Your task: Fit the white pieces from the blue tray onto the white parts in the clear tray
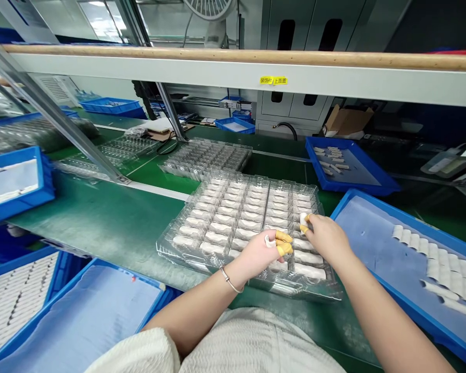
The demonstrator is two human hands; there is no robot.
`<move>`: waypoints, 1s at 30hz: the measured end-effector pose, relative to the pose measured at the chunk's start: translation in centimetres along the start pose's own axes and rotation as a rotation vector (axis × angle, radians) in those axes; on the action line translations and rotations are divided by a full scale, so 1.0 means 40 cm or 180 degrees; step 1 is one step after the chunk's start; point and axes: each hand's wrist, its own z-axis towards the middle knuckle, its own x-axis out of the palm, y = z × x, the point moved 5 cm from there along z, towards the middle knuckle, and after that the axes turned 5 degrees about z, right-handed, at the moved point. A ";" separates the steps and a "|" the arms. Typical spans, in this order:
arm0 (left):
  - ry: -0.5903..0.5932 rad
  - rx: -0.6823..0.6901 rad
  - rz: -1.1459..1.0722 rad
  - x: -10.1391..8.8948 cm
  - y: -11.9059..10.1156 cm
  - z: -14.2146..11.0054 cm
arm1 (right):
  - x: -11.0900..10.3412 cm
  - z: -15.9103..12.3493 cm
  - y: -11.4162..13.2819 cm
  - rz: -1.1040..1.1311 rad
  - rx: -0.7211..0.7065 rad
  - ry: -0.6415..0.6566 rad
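A clear plastic blister tray [314, 294] lies before me, its rows of pockets filled with white, rounded, oblong pieces [185, 241]. Over its right-hand columns, my right hand [328, 238] pinches a white piece [303, 221] between fingertips covered in yellow finger cots. My left hand [258, 254], also in yellow finger cots, is closed above the tray's middle front. A small curved white piece [270, 242] shows between its thumb and fingers; the rest of it is hidden.
At right, a blue bin [347, 207] holds rows of white pieces; another blue bin [314, 168] stands behind it. More blue bins [155, 295] sit lower left. Stacked clear trays [209, 155] lie beyond mine. A shelf beam [217, 67] crosses above the green bench [112, 212].
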 end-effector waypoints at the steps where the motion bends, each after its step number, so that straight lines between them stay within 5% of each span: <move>1: 0.0013 0.0010 -0.0013 0.000 0.000 0.000 | -0.001 0.007 0.005 -0.0077 0.0029 0.0040; 9: 0.0040 0.0079 -0.0011 -0.008 0.017 0.010 | 0.000 0.059 0.008 -0.0133 0.0342 0.0302; 15: 0.0075 0.0099 -0.0198 -0.014 0.016 0.006 | -0.009 0.069 -0.032 0.0482 0.0439 0.0277; 23: 0.0100 0.0120 -0.0218 -0.016 0.011 0.006 | -0.051 0.033 -0.039 0.1439 -0.0419 0.1000; 30: 0.0051 0.0090 -0.0222 -0.016 0.004 -0.001 | -0.002 0.030 -0.017 0.0693 -0.0864 0.0977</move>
